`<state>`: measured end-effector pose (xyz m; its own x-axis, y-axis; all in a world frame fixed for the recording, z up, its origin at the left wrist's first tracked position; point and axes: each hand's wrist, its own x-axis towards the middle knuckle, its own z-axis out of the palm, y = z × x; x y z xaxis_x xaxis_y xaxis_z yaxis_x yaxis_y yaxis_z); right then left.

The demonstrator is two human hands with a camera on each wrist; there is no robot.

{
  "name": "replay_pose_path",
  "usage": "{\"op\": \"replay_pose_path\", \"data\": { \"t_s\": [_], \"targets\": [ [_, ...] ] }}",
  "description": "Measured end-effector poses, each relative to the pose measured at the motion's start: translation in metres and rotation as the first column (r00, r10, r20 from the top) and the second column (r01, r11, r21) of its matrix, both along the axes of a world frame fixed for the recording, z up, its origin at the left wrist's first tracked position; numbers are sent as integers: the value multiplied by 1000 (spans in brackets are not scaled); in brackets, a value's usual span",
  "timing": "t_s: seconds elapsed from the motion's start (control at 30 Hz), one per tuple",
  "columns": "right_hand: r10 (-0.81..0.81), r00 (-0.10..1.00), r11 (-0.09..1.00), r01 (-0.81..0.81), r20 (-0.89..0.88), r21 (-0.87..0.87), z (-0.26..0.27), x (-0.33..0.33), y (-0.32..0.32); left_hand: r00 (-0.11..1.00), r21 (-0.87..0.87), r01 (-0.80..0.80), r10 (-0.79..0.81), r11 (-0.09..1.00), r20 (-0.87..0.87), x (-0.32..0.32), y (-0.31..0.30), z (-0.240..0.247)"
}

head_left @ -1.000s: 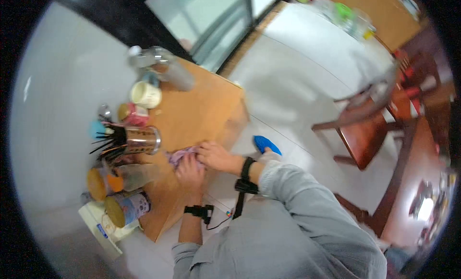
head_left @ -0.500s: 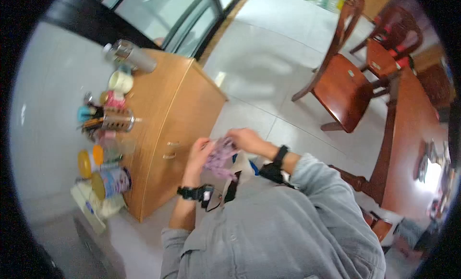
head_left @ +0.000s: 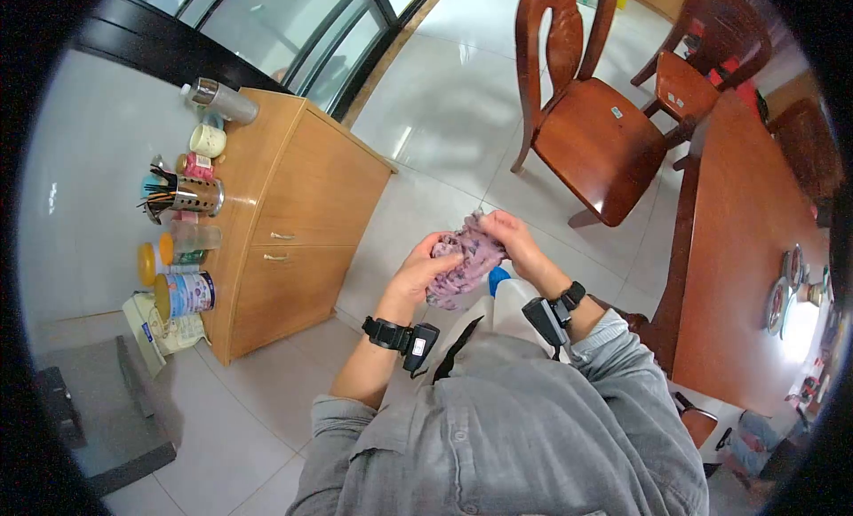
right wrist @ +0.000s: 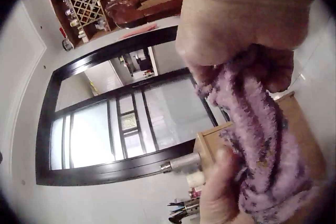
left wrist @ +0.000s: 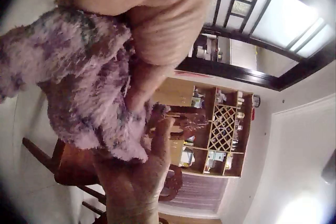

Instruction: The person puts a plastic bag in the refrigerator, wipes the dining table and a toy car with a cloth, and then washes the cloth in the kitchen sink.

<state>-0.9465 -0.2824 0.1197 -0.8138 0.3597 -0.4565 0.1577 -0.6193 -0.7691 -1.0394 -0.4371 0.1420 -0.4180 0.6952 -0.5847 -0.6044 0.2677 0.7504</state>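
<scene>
A crumpled, fluffy purple cloth [head_left: 466,265] with dark blotches hangs between both hands, in front of the person's body and above the floor. My left hand [head_left: 418,269] grips its left side, thumb laid over the cloth. At the upper right, my right hand [head_left: 514,239] pinches the cloth's edge with curled fingers. In the left wrist view the bunched cloth [left wrist: 94,82] fills the space between the two hands. The right wrist view shows the cloth [right wrist: 257,124] drawn into folds below the right hand [right wrist: 241,29].
A wooden cabinet [head_left: 302,223] stands to the left, with a cutlery holder [head_left: 197,194], jars, a cup and a bottle along its top. To the right are a wooden chair [head_left: 595,134] and a dark red table [head_left: 737,250]. A grey box-like object [head_left: 107,418] is at lower left.
Both hands have lifted the cloth off the cabinet top and carried it right, in front of the body. The head view has shifted, showing more of the cabinet's front and the chair.
</scene>
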Motion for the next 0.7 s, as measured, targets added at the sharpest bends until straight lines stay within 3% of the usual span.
{"op": "replay_pose_path", "data": {
  "t_s": [0.07, 0.13, 0.2, 0.3, 0.33, 0.4, 0.43, 0.57, 0.63, 0.7],
  "targets": [
    [229, 972, 946, -234, 45, 223, 10, 27, 0, 1000, -33, -4, 5, 999, 29, 8, -4, -8],
    [194, 978, 950, -206, 73, 233, 24, 52, -6, 993, 2, -83, 82, 997, 83, 18, -8, -18],
    [154, 981, 951, -179, 116, 251, 27, 80, -11, 997, -4, -62, 62, 998, 41, 33, -10, -20],
    [-96, 993, 933, 67, 68, 353, 16, 125, -25, 998, 11, -40, 39, 999, 51, 66, -17, -25],
    [-97, 992, 931, 63, 78, 361, 13, 142, -26, 997, 38, 2, -5, 999, 71, 77, -18, -26],
    [-85, 972, 793, -68, 221, 605, 16, 176, -19, 995, 56, 11, -16, 998, 94, 101, -14, -39],
    [-118, 979, 682, -43, 167, 730, 22, 183, -24, 993, 73, 23, -32, 997, 118, 105, -14, -42],
    [-173, 960, 606, -75, 223, 792, 51, 225, -17, 983, 106, 80, -96, 991, 159, 146, 3, -21],
    [-192, 964, 727, 13, 185, 686, 36, 249, 1, 982, 104, 58, -76, 993, 175, 166, 16, -17],
    [-234, 951, 724, 31, 204, 689, 63, 267, 12, 982, 163, 78, -104, 983, 158, 183, 33, 1]
  ]
}}
